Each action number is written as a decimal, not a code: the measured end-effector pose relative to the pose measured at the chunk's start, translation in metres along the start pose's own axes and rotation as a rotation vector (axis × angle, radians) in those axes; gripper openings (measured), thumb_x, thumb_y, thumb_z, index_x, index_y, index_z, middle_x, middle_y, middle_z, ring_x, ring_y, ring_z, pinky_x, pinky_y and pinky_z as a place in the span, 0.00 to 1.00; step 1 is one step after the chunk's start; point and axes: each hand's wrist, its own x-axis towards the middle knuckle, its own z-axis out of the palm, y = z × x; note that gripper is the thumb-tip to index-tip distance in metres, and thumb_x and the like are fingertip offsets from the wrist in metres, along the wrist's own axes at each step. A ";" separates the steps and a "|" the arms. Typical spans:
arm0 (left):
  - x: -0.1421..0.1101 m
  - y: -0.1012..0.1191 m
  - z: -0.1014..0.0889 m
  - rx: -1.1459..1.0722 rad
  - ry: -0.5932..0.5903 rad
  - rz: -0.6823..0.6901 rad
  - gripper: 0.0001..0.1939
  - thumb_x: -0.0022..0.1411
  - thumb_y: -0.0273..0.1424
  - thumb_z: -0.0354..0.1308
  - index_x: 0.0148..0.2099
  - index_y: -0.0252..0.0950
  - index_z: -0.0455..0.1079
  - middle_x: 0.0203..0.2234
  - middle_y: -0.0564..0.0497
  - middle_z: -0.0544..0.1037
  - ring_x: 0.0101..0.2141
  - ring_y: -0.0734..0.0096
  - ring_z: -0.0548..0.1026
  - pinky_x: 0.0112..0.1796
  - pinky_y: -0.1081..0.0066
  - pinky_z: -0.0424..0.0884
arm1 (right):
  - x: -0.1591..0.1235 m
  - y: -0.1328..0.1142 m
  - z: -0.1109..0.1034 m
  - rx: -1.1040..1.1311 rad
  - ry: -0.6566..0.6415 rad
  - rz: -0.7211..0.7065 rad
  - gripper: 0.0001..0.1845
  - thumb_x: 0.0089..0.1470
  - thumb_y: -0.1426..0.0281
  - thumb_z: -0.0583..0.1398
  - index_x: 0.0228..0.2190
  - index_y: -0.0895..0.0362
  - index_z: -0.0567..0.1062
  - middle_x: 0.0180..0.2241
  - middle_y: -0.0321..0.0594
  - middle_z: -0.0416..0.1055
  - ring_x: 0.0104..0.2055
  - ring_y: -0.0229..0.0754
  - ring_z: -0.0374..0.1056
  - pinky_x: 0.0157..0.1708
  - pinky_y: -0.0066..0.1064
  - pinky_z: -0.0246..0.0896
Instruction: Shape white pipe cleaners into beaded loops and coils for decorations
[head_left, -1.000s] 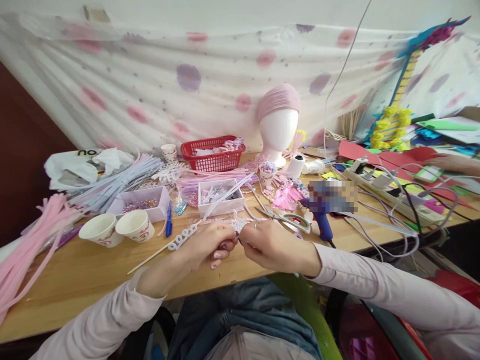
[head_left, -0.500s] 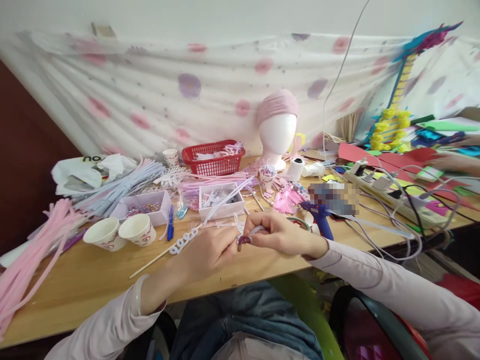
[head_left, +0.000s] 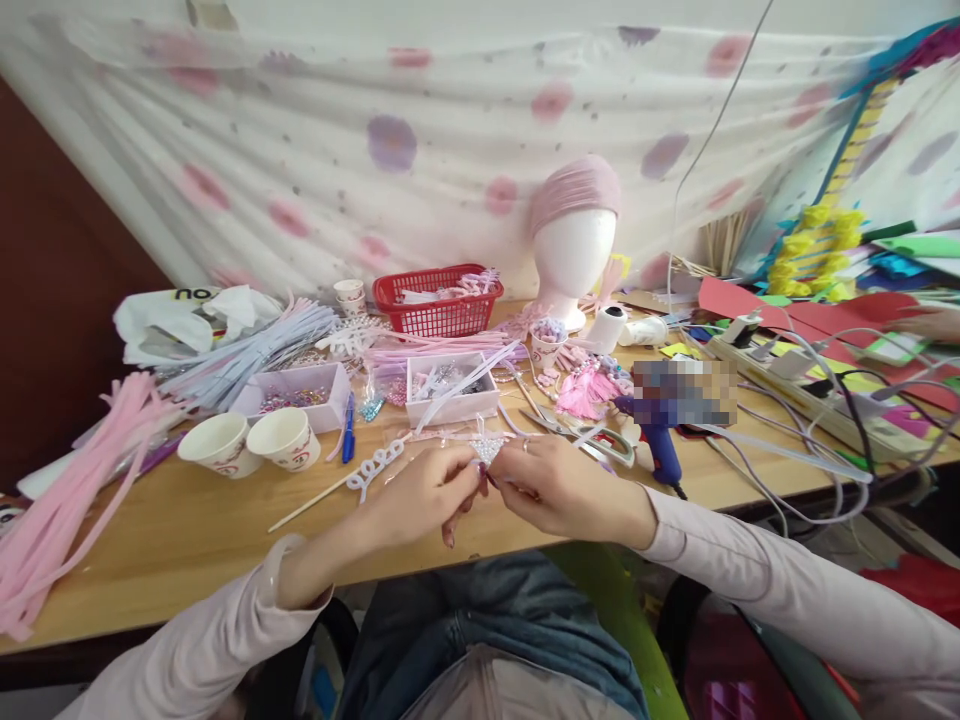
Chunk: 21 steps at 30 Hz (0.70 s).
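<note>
Over the front of the table my left hand (head_left: 431, 490) and my right hand (head_left: 562, 487) meet, fingertips pinched together. Between them shows a small white beaded piece (head_left: 487, 447), partly covered by the fingers. Beside my left hand, a pale fuzzy pipe cleaner (head_left: 375, 465) is coiled in loops around a thin wooden stick (head_left: 307, 510). Scissors (head_left: 551, 420) with green-edged handles lie just beyond my right hand. A blue glue gun (head_left: 660, 445) stands to its right.
Paper cups (head_left: 283, 440), a blue pen (head_left: 349, 430) and white boxes (head_left: 451, 390) of beads stand behind my left hand. Pink pipe cleaners (head_left: 67, 500) lie left. A red basket (head_left: 439, 312) and a foam head (head_left: 574, 250) are behind. Cables surround a power strip (head_left: 795, 390) at right.
My right hand has turned over, its fingers now lower and closer to my left hand. The beaded piece shows more clearly between them. The view has shifted slightly.
</note>
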 end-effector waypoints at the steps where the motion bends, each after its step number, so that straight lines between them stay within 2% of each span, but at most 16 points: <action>1: -0.002 -0.003 -0.001 0.155 0.055 0.145 0.09 0.64 0.33 0.47 0.33 0.37 0.64 0.22 0.56 0.68 0.20 0.74 0.70 0.22 0.73 0.70 | 0.000 0.002 -0.003 0.146 0.010 0.075 0.07 0.58 0.76 0.54 0.31 0.60 0.72 0.22 0.36 0.67 0.24 0.37 0.59 0.26 0.28 0.52; 3: -0.006 -0.010 -0.003 0.437 0.159 0.417 0.08 0.66 0.30 0.46 0.41 0.37 0.66 0.29 0.51 0.73 0.28 0.69 0.73 0.30 0.70 0.71 | 0.002 0.005 -0.010 0.433 0.014 0.194 0.06 0.58 0.73 0.56 0.32 0.60 0.72 0.22 0.33 0.66 0.22 0.34 0.56 0.24 0.26 0.51; 5: -0.006 -0.015 -0.006 0.624 0.206 0.627 0.09 0.67 0.27 0.45 0.42 0.36 0.66 0.31 0.49 0.74 0.32 0.67 0.73 0.33 0.68 0.69 | 0.005 0.006 -0.015 0.655 -0.013 0.275 0.08 0.59 0.69 0.57 0.32 0.60 0.72 0.25 0.35 0.67 0.23 0.33 0.56 0.24 0.25 0.50; 7: -0.007 -0.016 -0.007 0.688 0.210 0.734 0.11 0.67 0.26 0.43 0.38 0.36 0.66 0.28 0.49 0.73 0.30 0.67 0.71 0.32 0.69 0.67 | 0.008 0.005 -0.018 0.777 -0.047 0.303 0.10 0.58 0.66 0.58 0.31 0.61 0.72 0.26 0.35 0.67 0.24 0.33 0.56 0.23 0.25 0.50; 8: -0.007 -0.014 -0.007 0.678 0.205 0.738 0.11 0.67 0.26 0.42 0.36 0.36 0.66 0.27 0.50 0.72 0.29 0.68 0.70 0.31 0.70 0.65 | 0.008 0.005 -0.019 0.801 -0.063 0.304 0.11 0.58 0.65 0.59 0.31 0.61 0.72 0.25 0.35 0.66 0.24 0.32 0.55 0.23 0.25 0.50; 9: -0.008 -0.012 -0.006 0.640 0.196 0.705 0.12 0.67 0.26 0.43 0.34 0.36 0.65 0.25 0.51 0.71 0.27 0.69 0.69 0.30 0.70 0.64 | 0.009 0.004 -0.018 0.805 -0.070 0.302 0.11 0.58 0.65 0.59 0.31 0.61 0.72 0.24 0.33 0.64 0.23 0.32 0.54 0.22 0.25 0.48; 11: -0.011 -0.003 -0.005 0.489 0.167 0.534 0.13 0.67 0.28 0.43 0.30 0.36 0.64 0.22 0.53 0.69 0.24 0.72 0.66 0.27 0.72 0.61 | 0.009 0.003 -0.017 0.744 -0.056 0.270 0.09 0.58 0.67 0.58 0.30 0.60 0.71 0.22 0.31 0.61 0.21 0.32 0.51 0.21 0.24 0.47; 13: -0.013 0.007 -0.003 0.289 0.129 0.306 0.14 0.66 0.31 0.45 0.27 0.37 0.63 0.19 0.56 0.65 0.21 0.75 0.62 0.23 0.74 0.57 | 0.008 -0.001 -0.013 0.593 -0.014 0.195 0.05 0.57 0.72 0.56 0.29 0.58 0.71 0.20 0.29 0.59 0.21 0.32 0.50 0.21 0.25 0.46; 15: -0.015 0.014 -0.003 0.117 0.080 0.127 0.15 0.64 0.32 0.46 0.25 0.37 0.62 0.15 0.58 0.60 0.16 0.78 0.59 0.19 0.75 0.54 | 0.007 -0.006 -0.009 0.374 0.033 0.079 0.06 0.54 0.76 0.55 0.29 0.57 0.70 0.20 0.31 0.60 0.22 0.34 0.52 0.24 0.27 0.48; 18: -0.016 0.016 -0.007 -0.022 0.029 0.000 0.15 0.61 0.34 0.49 0.22 0.38 0.60 0.11 0.60 0.57 0.12 0.81 0.56 0.14 0.78 0.51 | 0.008 -0.013 -0.005 0.143 0.063 -0.038 0.08 0.55 0.78 0.52 0.29 0.57 0.69 0.23 0.36 0.64 0.26 0.38 0.57 0.27 0.30 0.49; 21: -0.016 0.009 -0.011 -0.165 0.045 -0.031 0.15 0.61 0.39 0.53 0.25 0.38 0.61 0.13 0.60 0.62 0.11 0.82 0.58 0.11 0.80 0.53 | 0.013 -0.014 -0.002 0.218 0.101 0.049 0.07 0.57 0.77 0.53 0.30 0.57 0.70 0.21 0.33 0.63 0.24 0.36 0.57 0.26 0.28 0.50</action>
